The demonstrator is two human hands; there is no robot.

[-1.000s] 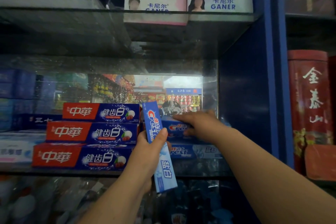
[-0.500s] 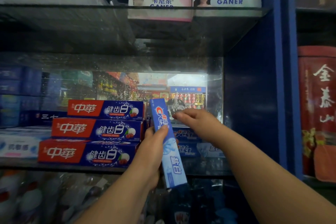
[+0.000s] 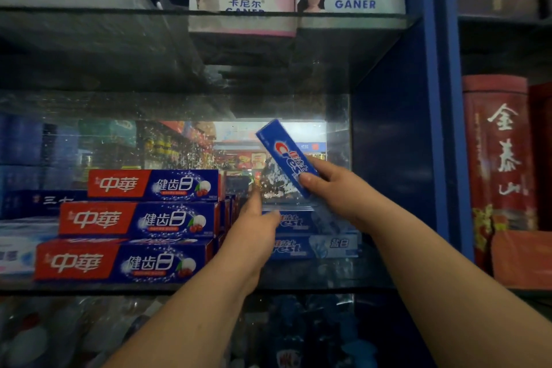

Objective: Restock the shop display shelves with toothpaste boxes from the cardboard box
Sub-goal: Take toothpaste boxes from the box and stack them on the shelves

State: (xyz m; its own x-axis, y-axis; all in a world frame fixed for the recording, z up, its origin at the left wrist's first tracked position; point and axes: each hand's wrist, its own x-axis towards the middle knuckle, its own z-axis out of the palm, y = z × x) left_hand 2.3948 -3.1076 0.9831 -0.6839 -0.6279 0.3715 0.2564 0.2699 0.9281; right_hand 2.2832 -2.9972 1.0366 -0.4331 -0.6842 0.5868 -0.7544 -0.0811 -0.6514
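- Three red-and-blue cardboard toothpaste boxes (image 3: 128, 224) lie stacked at the left of the glass shelf (image 3: 328, 288).
- The left hand (image 3: 254, 236) holds nothing; its fingers are straight, by the left end of two stacked blue Crest boxes (image 3: 325, 243).
- The right hand (image 3: 337, 188) has its fingers clamped on a blue Crest toothpaste box (image 3: 288, 152), which is tilted in the air above this stack.

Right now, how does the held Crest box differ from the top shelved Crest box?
Held Crest box: tilted, in the right hand; shelved Crest box: flat on the lower Crest box. Held box's logo is clear; shelved box's is partly behind the left hand. Both blue.
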